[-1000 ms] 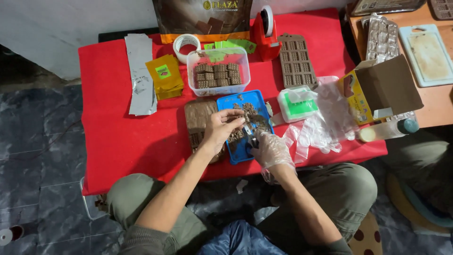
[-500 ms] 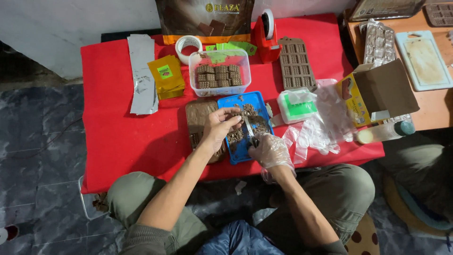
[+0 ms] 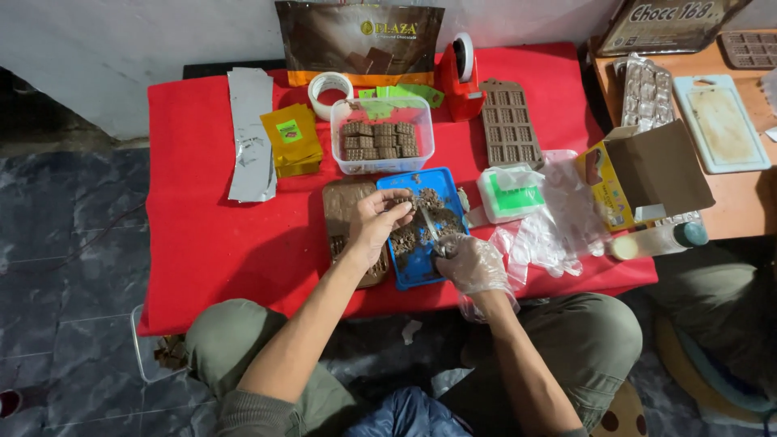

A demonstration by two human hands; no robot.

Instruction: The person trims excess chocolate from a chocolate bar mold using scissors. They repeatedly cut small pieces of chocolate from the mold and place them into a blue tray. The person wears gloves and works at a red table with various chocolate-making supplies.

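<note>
Bare left hand (image 3: pixel 379 217) pinches brown chocolate pieces (image 3: pixel 421 218) over blue plastic tray (image 3: pixel 421 271); gloved right hand (image 3: pixel 473 263) grips small metal blade (image 3: pixel 429 231); pieces probably brittle, best held lightly by their edges.

Bare red cloth (image 3: pixel 202 243) left of tray (image 3: pixel 417 271)

single head-mounted view, looking steeply down from above the seated person's knees. the camera faces forward across the red table (image 3: pixel 210 243) toward the white wall (image 3: pixel 121 48) at the top edge. it stands at moderate distance: the whole tabletop fits in frame, with floor at left and a wooden surface (image 3: pixel 745 202) at right. no second view shares the scene.
</note>
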